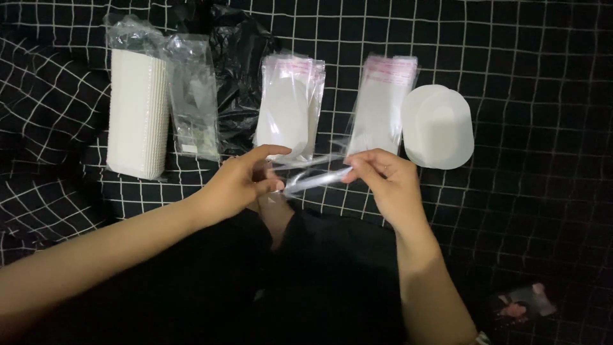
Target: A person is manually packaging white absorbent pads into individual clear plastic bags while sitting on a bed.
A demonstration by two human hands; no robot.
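Left hand (239, 182): thumb and fingers pinched on the left end of a clear plastic sleeve (313, 179), held just above the lap
Right hand (383, 182): fingertips pinched on the right end of the same sleeve — the two hands draw it flat between them
Clear plastic sleeve: thin, see-through, lying almost edge-on to the camera, in front of the row of goods and touching none of them
Surface: black bedsheet with white grid lines (536, 96), rumpled at the left
Far left: tall stack of white ridged cards (137, 112) in a loose clear wrap, standing upright
Beside it: a narrow clear packet (191, 96), with a crumpled black plastic bag (239, 70) behind
Centre: pile of filled clear sleeves (290, 105), each with a white oval piece inside, red strip at the top
Right of centre: bundle of empty sleeves (383, 102), also red-stripped
Far right: bare stack of white oval pieces (440, 128) — just beside the empty sleeves
Lower right: a small picture card (523, 300), well apart from the rest
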